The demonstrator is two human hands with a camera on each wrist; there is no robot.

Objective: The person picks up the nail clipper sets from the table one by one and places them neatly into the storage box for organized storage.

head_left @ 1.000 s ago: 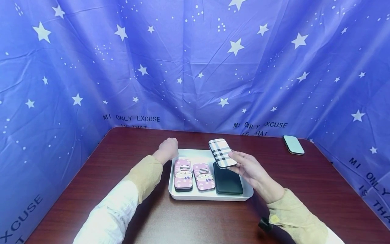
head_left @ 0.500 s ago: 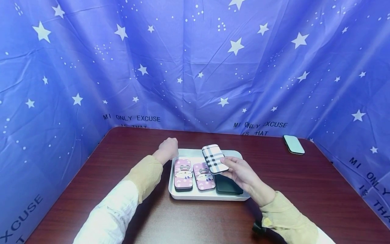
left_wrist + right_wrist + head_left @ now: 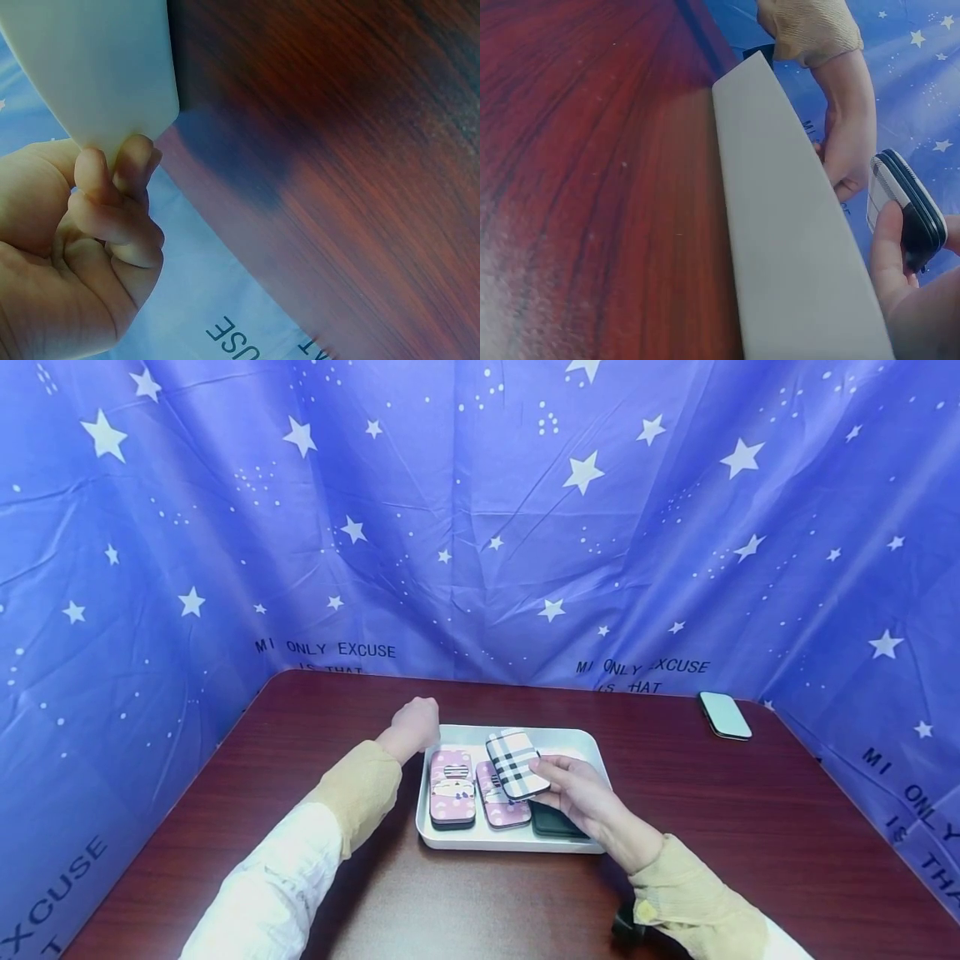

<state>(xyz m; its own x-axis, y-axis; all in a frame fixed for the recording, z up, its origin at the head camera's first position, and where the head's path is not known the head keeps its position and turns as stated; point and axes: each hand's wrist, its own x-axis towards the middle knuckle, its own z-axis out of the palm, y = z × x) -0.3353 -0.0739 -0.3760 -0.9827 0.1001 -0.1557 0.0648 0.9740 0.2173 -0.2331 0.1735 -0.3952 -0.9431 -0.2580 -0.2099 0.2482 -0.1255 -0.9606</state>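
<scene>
My right hand pinches a black-and-white plaid zip case between thumb and fingers, tilted over the white tray. In the right wrist view, the case shows its dark zipped edge above the tray wall. Curled fingers of my left hand grip the tray's far left corner, which the left wrist view shows close up at the tray wall. Inside the tray lie a pink patterned case at the left, another pink case partly covered by the plaid one, and a black case partly behind my right hand.
A pale green case lies at the table's far right corner. The dark red wooden table surrounds the tray. Behind it hangs a blue curtain with white stars. Something black is by the right sleeve.
My right hand has brought the plaid case left and lower, from above the black case to over the right-hand pink one. The left hand keeps its grip on the tray corner.
</scene>
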